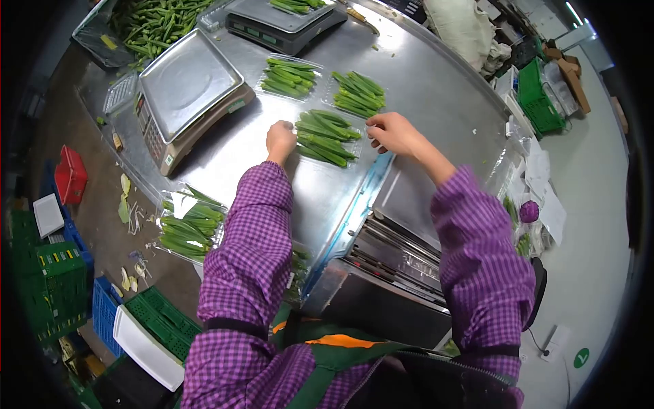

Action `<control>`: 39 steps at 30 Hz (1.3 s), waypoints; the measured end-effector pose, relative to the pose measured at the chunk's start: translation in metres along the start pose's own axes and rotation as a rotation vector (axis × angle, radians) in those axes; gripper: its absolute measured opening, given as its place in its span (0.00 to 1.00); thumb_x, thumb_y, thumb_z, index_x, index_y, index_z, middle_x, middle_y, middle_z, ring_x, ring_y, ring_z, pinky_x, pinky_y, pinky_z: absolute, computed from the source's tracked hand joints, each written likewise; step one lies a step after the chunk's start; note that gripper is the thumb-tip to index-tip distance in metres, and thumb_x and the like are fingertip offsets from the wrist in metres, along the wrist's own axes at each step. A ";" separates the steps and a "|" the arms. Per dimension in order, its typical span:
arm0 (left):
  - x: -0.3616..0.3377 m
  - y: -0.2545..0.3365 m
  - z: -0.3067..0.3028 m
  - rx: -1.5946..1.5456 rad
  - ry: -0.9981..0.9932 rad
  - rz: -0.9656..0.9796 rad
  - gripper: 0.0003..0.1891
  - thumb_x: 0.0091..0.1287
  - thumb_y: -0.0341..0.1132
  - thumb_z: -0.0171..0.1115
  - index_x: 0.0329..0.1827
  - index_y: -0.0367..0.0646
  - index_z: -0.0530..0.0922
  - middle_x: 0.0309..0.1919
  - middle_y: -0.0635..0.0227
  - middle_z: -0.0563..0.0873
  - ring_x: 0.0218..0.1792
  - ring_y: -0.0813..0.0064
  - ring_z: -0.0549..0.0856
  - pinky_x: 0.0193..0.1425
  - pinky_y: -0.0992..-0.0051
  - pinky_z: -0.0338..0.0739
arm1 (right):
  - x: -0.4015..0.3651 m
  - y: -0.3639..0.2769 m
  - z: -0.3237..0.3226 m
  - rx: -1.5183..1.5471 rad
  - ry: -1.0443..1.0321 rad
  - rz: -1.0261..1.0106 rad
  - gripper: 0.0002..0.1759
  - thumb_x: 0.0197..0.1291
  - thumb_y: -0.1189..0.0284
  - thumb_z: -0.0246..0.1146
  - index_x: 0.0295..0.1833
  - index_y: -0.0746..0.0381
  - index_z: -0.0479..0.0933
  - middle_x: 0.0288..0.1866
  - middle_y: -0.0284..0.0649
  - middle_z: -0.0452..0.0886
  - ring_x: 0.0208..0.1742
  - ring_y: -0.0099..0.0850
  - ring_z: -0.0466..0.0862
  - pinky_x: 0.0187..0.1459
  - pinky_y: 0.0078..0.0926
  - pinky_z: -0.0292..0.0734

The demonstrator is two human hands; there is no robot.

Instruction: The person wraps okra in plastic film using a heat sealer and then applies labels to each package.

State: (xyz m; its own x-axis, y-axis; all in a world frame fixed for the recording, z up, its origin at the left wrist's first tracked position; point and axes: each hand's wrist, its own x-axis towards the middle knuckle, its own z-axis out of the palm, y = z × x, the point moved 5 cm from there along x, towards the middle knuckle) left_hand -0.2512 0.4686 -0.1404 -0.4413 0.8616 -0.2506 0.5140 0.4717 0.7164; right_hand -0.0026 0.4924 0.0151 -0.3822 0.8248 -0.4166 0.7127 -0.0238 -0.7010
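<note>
A clear tray of okra lies in front of me on the steel table. My left hand is closed at its left edge, with the fingertips partly hidden. At the right edge my right hand has its fingers curled in a pinch; what is between them is too small to make out. Just beyond are two more okra trays, one at the left and one at the right. Another packed okra tray sits left of my left forearm.
A scale with a metal pan stands left, and a second scale farther back. Loose okra fills a container at the far left. A film-wrapping machine is close to my body. A knife lies at the back.
</note>
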 end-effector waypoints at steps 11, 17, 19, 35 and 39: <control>-0.028 -0.039 -0.044 -0.153 0.028 -0.273 0.13 0.58 0.31 0.57 0.47 0.43 0.80 0.41 0.58 0.85 0.45 0.63 0.83 0.50 0.69 0.74 | 0.081 0.033 0.075 0.108 -0.158 0.425 0.10 0.55 0.82 0.51 0.36 0.77 0.76 0.31 0.56 0.80 0.27 0.41 0.84 0.26 0.40 0.83; -0.087 0.054 -0.091 -0.432 0.114 0.014 0.13 0.63 0.30 0.58 0.50 0.36 0.78 0.35 0.64 0.84 0.36 0.73 0.81 0.43 0.74 0.74 | -0.021 -0.006 -0.015 0.168 0.181 0.079 0.18 0.58 0.79 0.55 0.55 0.70 0.67 0.26 0.39 0.76 0.22 0.25 0.78 0.26 0.24 0.79; -0.121 0.099 -0.088 -0.577 -0.004 0.168 0.13 0.63 0.29 0.59 0.49 0.35 0.78 0.35 0.67 0.84 0.34 0.79 0.79 0.40 0.78 0.74 | -0.075 0.005 -0.047 0.139 0.274 0.006 0.18 0.61 0.77 0.54 0.56 0.70 0.67 0.27 0.36 0.76 0.23 0.22 0.77 0.26 0.19 0.75; -0.306 0.224 0.113 -0.270 -0.838 0.390 0.17 0.63 0.24 0.60 0.55 0.33 0.75 0.40 0.63 0.83 0.36 0.79 0.81 0.35 0.80 0.78 | -0.357 0.254 -0.075 0.547 0.644 0.264 0.16 0.62 0.73 0.57 0.54 0.70 0.72 0.27 0.37 0.77 0.25 0.22 0.78 0.25 0.18 0.75; -0.311 0.219 0.106 -0.307 -0.836 0.387 0.17 0.63 0.25 0.60 0.56 0.32 0.75 0.41 0.64 0.83 0.37 0.79 0.81 0.35 0.81 0.78 | -0.366 0.256 -0.070 0.471 0.682 0.212 0.14 0.61 0.73 0.58 0.50 0.69 0.75 0.29 0.38 0.79 0.28 0.24 0.81 0.28 0.22 0.76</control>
State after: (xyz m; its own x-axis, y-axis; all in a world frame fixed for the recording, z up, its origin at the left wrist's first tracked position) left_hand 0.0767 0.3236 0.0251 0.4439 0.8579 -0.2588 0.2466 0.1607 0.9557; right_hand 0.3605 0.2238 0.0286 0.2767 0.9324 -0.2324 0.3522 -0.3234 -0.8783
